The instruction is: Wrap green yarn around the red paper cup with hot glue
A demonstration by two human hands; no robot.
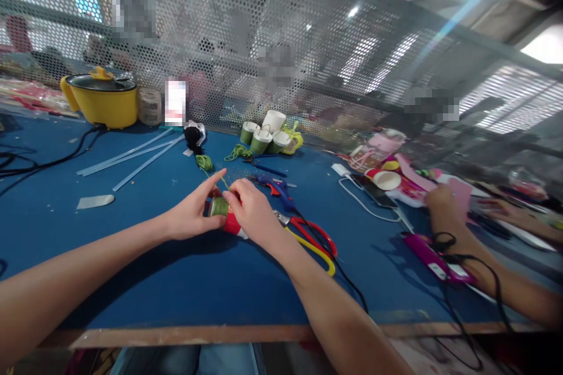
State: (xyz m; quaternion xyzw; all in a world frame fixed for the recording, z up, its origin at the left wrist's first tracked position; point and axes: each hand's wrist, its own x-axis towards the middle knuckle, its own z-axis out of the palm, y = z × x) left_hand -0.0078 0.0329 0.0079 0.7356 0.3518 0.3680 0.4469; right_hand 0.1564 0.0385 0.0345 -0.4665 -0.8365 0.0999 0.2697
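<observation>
Between my hands a small red paper cup [233,225] lies on its side, with green yarn [219,206] wound round its left end. My left hand [188,218] grips that wrapped end, thumb on the near side and index finger stretched up along the strand. My right hand [251,206] is closed over the cup, its thumb and fingers pinching the green strand. Part of the cup is hidden under the right hand. A small green yarn bundle [203,162] lies just beyond. To the right are a blue glue gun [281,192] and scissors with red and yellow handles [314,240].
Several green-wrapped cups [261,141] stand at the back beside blue pliers [268,168]. Clear glue sticks [132,155] and a yellow electric pot [105,104] are on the left. At right, another person's arm [457,234] reaches past a purple power strip [433,257] and cables.
</observation>
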